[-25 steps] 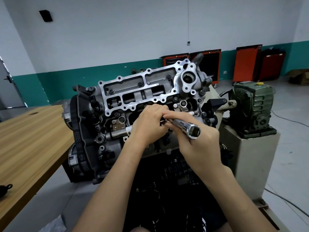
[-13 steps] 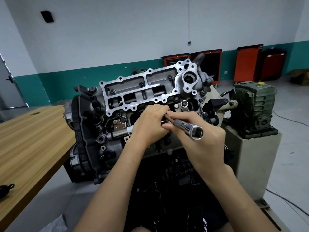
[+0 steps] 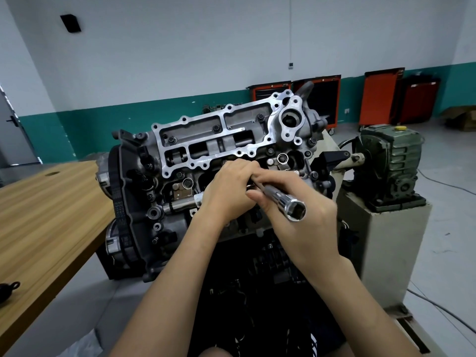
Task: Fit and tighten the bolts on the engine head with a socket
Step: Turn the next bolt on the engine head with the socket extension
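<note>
Cast-aluminium engine head [image 3: 219, 140]: mounted on a stand and tilted toward the wearer, with a bright machined top face and a belt cover at its left end. Judged very heavy and rigid, unlikely to shift under hand torque. Hard flange edges and standing brackets ring the work spot.

Wooden table [image 3: 38, 215]: to the left, just beside the engine. Its edge limits elbow room on that side.

Green gearbox [image 3: 391, 166]: on a cream pedestal [image 3: 386, 253] to the right, its shaft reaching toward the head. Open room lies mainly toward the wearer and upward.

Right hand [image 3: 309, 233]: fingers wrapped round the socket's shaft from below.

Left hand [image 3: 226, 194]: curled over the socket's far end, against the middle of the head. What lies under the fingers is hidden.

Socket [image 3: 286, 202]: long chromed tube held between both hands, slanting up from the head toward the camera, open drive end facing the wearer. Judged stiff, fairly light and slick. Best gripped mid-shaft, with fingertips steadying the far end to keep it square on the fastener.

Bolts [image 3: 216, 128]: several dark heads seated in the upper recess. Small and easily lost into cavities. Whether one sits in the socket cannot be told.
</note>
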